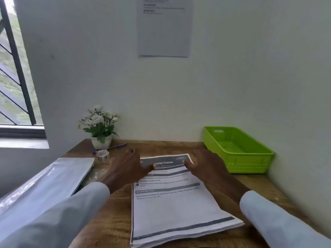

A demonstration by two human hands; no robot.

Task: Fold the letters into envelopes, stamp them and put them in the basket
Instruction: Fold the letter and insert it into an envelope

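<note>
Desk [114,221]: flowerpot [101,141], pen [117,146], tape [103,155].

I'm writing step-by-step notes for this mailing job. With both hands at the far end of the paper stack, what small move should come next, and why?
Probably lift the far edge of the top sheet and bring it toward the body for a first fold. The left hand and right hand both have thumbs on its top corners, the sheet lies flat and unfolded, and the green basket holds nothing visible.

Both arms in pale sleeves reach forward, the left hand [125,167] with its fingers spread and thumb angled inward, the right hand [206,163] likewise extended, its fingers loosely straight and its thumb pointing left.
</note>
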